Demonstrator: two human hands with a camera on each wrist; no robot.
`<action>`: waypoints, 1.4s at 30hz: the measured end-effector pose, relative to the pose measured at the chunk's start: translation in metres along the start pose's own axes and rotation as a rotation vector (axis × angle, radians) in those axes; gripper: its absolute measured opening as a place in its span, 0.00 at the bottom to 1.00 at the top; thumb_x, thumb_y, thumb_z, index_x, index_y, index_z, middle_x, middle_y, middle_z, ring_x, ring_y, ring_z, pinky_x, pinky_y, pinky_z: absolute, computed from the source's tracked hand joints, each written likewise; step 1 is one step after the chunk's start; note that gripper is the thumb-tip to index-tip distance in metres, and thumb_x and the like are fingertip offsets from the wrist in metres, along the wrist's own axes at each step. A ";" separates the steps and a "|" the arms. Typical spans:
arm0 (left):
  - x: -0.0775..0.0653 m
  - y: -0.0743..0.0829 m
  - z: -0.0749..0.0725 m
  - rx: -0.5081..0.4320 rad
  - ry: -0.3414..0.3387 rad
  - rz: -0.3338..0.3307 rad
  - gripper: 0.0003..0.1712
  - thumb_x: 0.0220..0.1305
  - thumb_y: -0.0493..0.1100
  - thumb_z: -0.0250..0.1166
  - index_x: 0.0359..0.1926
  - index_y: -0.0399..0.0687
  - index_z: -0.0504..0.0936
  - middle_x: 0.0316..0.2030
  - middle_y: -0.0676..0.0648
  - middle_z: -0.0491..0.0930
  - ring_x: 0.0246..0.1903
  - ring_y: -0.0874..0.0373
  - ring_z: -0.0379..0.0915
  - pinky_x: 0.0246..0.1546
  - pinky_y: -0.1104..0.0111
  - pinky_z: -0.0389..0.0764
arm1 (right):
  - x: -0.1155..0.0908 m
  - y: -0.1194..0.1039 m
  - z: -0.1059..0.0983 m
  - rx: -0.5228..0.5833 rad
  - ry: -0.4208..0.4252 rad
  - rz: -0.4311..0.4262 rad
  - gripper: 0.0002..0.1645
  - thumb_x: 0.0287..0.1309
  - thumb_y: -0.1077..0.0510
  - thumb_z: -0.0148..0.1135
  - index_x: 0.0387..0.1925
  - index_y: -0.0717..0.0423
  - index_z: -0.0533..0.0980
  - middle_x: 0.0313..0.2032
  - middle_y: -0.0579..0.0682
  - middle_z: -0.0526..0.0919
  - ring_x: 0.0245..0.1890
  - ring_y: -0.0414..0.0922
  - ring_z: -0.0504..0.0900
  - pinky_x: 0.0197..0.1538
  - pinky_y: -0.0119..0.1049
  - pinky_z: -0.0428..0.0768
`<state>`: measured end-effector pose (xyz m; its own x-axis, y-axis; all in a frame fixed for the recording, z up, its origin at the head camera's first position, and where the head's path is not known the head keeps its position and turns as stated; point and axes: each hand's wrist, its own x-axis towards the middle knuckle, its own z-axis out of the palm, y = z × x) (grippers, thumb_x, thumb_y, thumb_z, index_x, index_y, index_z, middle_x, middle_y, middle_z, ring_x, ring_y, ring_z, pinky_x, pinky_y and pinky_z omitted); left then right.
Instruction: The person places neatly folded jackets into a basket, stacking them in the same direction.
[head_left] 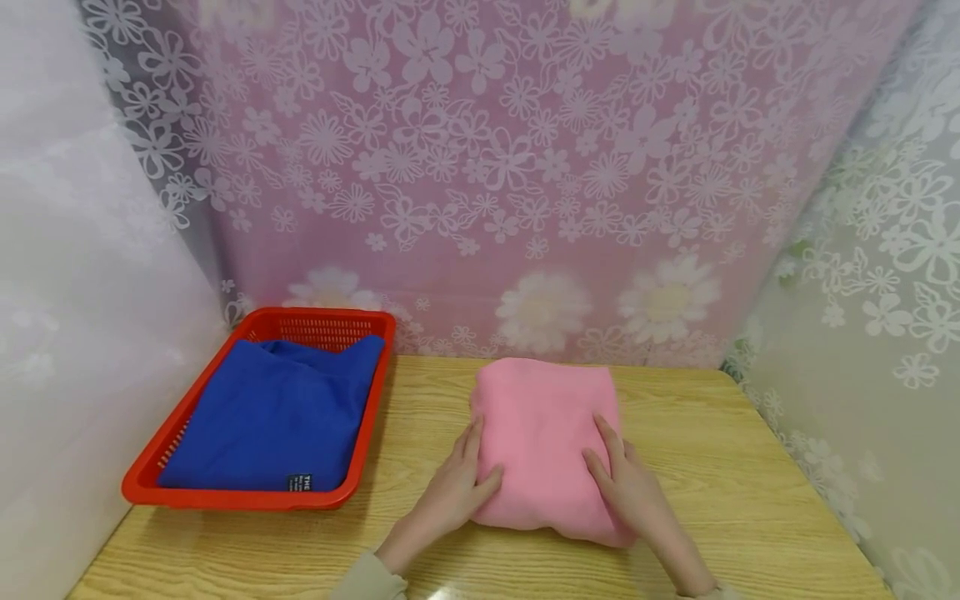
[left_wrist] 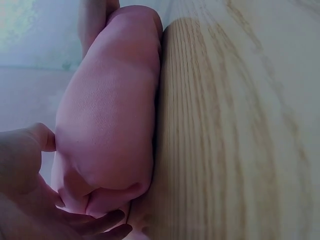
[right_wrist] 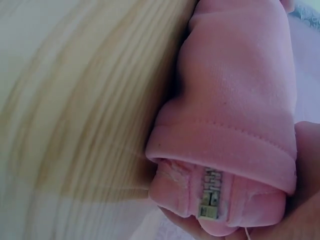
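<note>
A thick, folded pink garment (head_left: 547, 442) lies on the wooden table in front of me. Along its left side my left hand (head_left: 450, 487) touches it, fingers pointing away from me and thumb on the near left edge. From the other side, my right hand (head_left: 626, 483) rests on the right edge with its fingers and thumb loosely spread. Rolled layers of the pink fabric (left_wrist: 110, 110) show in the left wrist view. In the right wrist view a metal zipper end (right_wrist: 210, 195) peeks out below a stitched band of the garment.
On the left stands a red plastic basket (head_left: 247, 498) with perforated walls. A folded blue garment (head_left: 277, 417) with a small dark label lies in it. Floral curtains (head_left: 510, 167) enclose the back and sides of the wooden table (head_left: 720, 467).
</note>
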<state>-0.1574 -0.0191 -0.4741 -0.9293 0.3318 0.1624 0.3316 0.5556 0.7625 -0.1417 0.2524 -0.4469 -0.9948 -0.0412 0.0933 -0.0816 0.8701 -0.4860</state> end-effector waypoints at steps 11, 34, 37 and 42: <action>-0.018 -0.005 -0.016 0.039 0.052 -0.017 0.47 0.72 0.53 0.58 0.79 0.35 0.47 0.73 0.28 0.56 0.66 0.30 0.65 0.62 0.40 0.70 | 0.002 -0.022 0.013 0.004 0.006 -0.039 0.39 0.77 0.42 0.50 0.79 0.52 0.53 0.62 0.79 0.68 0.49 0.74 0.80 0.46 0.68 0.79; -0.009 -0.028 -0.038 -0.300 -0.026 -0.103 0.50 0.74 0.57 0.60 0.82 0.52 0.41 0.78 0.37 0.51 0.73 0.36 0.57 0.67 0.41 0.64 | 0.011 -0.003 0.008 0.379 -0.171 -0.078 0.43 0.73 0.42 0.57 0.81 0.41 0.50 0.77 0.66 0.52 0.74 0.70 0.54 0.65 0.72 0.61; -0.006 -0.033 -0.038 -0.429 -0.035 -0.122 0.48 0.75 0.53 0.60 0.82 0.54 0.41 0.75 0.35 0.56 0.70 0.36 0.61 0.64 0.44 0.70 | 0.013 0.003 0.007 0.554 -0.253 0.025 0.45 0.71 0.43 0.59 0.80 0.33 0.48 0.78 0.62 0.49 0.73 0.68 0.57 0.64 0.65 0.69; 0.000 -0.035 -0.037 -0.531 -0.037 -0.183 0.48 0.74 0.54 0.60 0.82 0.62 0.39 0.72 0.31 0.60 0.66 0.38 0.66 0.57 0.48 0.78 | 0.017 0.011 0.005 0.771 -0.345 0.158 0.45 0.71 0.46 0.61 0.79 0.24 0.49 0.70 0.66 0.62 0.58 0.58 0.78 0.51 0.48 0.82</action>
<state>-0.1748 -0.0664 -0.4778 -0.9546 0.2976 -0.0168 0.0293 0.1498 0.9883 -0.1593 0.2587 -0.4547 -0.9506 -0.2038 -0.2341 0.1651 0.3068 -0.9373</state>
